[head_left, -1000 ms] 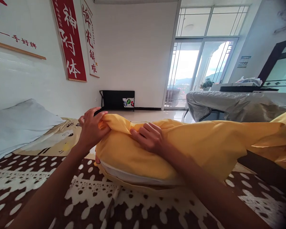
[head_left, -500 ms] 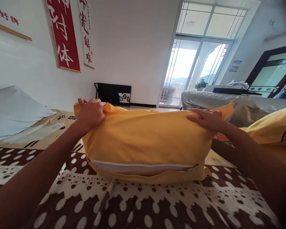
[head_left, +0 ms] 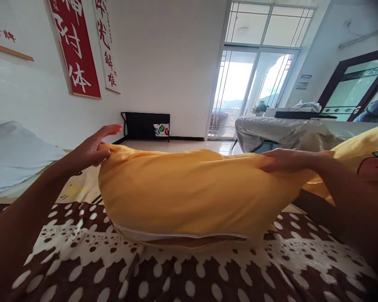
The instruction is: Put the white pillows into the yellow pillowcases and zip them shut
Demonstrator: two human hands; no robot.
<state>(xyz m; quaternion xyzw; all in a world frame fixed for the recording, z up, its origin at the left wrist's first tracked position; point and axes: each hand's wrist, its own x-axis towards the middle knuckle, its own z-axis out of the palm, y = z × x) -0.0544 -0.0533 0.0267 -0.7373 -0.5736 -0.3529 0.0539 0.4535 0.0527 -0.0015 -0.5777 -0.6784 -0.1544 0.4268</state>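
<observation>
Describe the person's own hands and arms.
The left hand and right hand are bare, without gloves or visible rings. The left forearm and right forearm show no sleeve, watch or bracelet, though the right one's lower part is in shadow.

Home interior, spotted blanket (head_left: 164, 274), yellow pillow (head_left: 182, 193), wall scrolls (head_left: 77, 54), glass doors (head_left: 234, 86)
</observation>
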